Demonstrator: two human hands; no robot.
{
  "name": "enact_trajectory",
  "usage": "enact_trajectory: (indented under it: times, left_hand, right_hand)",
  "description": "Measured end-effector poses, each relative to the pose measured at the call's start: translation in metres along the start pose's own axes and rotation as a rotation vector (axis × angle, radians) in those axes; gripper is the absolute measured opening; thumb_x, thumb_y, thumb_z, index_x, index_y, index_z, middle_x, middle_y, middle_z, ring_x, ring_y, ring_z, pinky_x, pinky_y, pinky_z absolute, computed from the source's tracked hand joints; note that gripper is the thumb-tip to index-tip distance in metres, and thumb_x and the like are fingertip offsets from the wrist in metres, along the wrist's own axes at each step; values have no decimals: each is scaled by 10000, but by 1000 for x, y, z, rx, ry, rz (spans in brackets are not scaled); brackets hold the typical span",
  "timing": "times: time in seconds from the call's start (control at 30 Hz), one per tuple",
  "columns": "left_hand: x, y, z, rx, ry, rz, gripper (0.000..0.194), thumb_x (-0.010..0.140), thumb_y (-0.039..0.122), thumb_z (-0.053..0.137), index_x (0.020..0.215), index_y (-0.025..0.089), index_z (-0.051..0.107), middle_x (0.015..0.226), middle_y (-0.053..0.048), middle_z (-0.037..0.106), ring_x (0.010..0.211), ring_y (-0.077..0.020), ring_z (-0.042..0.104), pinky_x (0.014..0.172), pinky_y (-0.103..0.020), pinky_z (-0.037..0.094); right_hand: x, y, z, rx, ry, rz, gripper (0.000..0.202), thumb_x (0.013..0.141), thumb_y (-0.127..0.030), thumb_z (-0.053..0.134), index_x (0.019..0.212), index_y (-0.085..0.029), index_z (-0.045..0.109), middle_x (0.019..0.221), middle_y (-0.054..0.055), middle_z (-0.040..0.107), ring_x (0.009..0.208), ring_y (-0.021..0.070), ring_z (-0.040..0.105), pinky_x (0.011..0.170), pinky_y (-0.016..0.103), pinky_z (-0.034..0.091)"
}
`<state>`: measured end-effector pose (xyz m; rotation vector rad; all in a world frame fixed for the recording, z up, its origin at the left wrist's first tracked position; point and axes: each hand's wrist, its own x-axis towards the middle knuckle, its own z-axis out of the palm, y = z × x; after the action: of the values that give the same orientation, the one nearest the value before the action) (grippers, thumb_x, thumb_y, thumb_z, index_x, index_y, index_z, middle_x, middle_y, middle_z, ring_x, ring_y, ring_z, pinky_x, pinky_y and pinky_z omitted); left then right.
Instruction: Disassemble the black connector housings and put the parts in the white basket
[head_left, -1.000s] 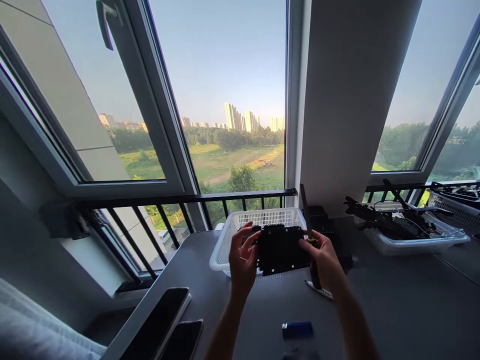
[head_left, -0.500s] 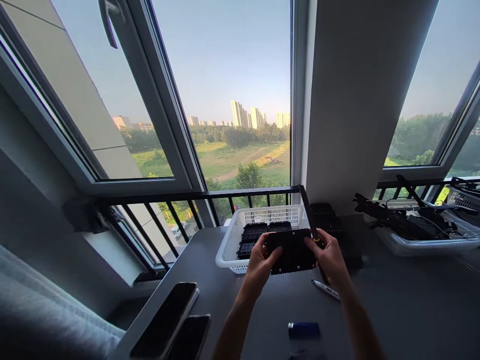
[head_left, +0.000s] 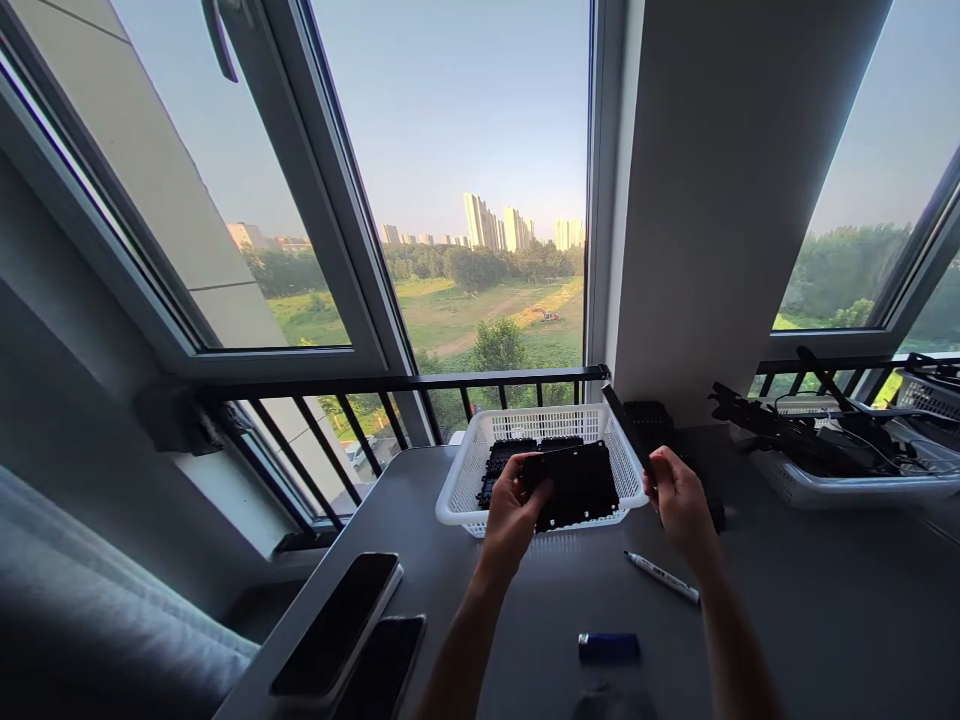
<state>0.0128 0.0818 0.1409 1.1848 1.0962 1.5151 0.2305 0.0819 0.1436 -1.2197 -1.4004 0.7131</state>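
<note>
Over the gray table (head_left: 540, 620), with open room round the marker (head_left: 662, 577), pinched the black panel (head_left: 574, 485) by its left edge in the left hand (head_left: 512, 515), above the white basket (head_left: 452, 508); with the right hand (head_left: 681, 505), curled fingers round a long dark tool (head_left: 627, 425), clear of the panel.

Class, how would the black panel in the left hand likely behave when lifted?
The black panel is probably stiff: the left hand grips one end, yet the rest shows no sag. It looks thin, so may be fairly light. Its uneven edge might catch on things.
</note>
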Motion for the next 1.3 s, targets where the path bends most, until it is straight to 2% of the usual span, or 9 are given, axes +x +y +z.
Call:
enact_trajectory:
  times: [0.1,0.23,0.43,0.63,0.73,0.9,0.97,1.2,1.3]
  left_hand:
    - [0,0,1,-6,5,2,418,657,309,729,1024,184,572,753,8,686,686,-159,656,624,-244,527]
    - [0,0,2,25,-2,22,389,671,298,718,1014,181,577,774,-6,695,709,-165,666,636,-249,536]
    - [-2,0,4,57,6,39,401,675,322,721,1025,184,584,791,-15,702,775,-199,688,667,-276,551]
    - [-4,2,6,54,19,35,421,653,351,752,1009,180,606,791,-23,709,748,-202,692,652,-276,550]
    - [-3,5,3,51,23,27,406,642,337,752,985,180,604,788,-21,709,740,-199,688,640,-274,551]
    - [-2,11,-1,45,45,15,378,659,289,724,997,179,593,770,-11,698,725,-181,680,636,-264,550]
    - [-3,11,0,45,44,13,373,663,283,719,999,179,595,772,-10,699,718,-175,676,632,-256,546]
    - [-8,13,8,-2,24,-26,433,629,318,767,997,170,593,728,-9,700,694,-189,684,633,-264,547]
    - [-9,19,4,-9,43,-24,415,638,310,759,990,170,592,730,-3,697,682,-172,675,631,-250,543]
  right_hand:
    - [-1,-2,-8,-157,32,-31,487,895,-645,385,693,-211,474,582,-24,450,515,119,394,463,229,316]
    - [-3,-8,-6,-171,7,-60,485,873,-639,452,647,-211,436,565,-33,438,521,112,385,476,228,304]
    - [-12,-18,15,-326,-43,-131,457,827,-640,540,673,-210,505,632,7,579,582,154,534,538,250,363]
    - [-19,-25,34,-458,-58,-151,487,816,-678,522,651,-221,509,597,5,586,513,150,516,491,252,299]
    - [-14,-19,29,-468,-7,-156,494,814,-682,521,643,-219,499,587,0,578,504,140,498,494,246,294]
    - [-2,-3,5,-465,89,-135,543,806,-722,489,609,-216,471,550,-5,542,485,135,474,512,254,314]
    - [-2,-3,2,-462,106,-135,542,806,-719,494,610,-215,472,549,-8,539,501,136,488,522,252,323]
    - [-17,-22,32,-456,-33,-156,498,816,-684,519,643,-218,489,588,2,583,517,147,516,507,251,313]
    - [-14,-17,27,-441,3,-167,506,818,-689,507,638,-218,480,580,0,574,518,151,523,510,251,319]
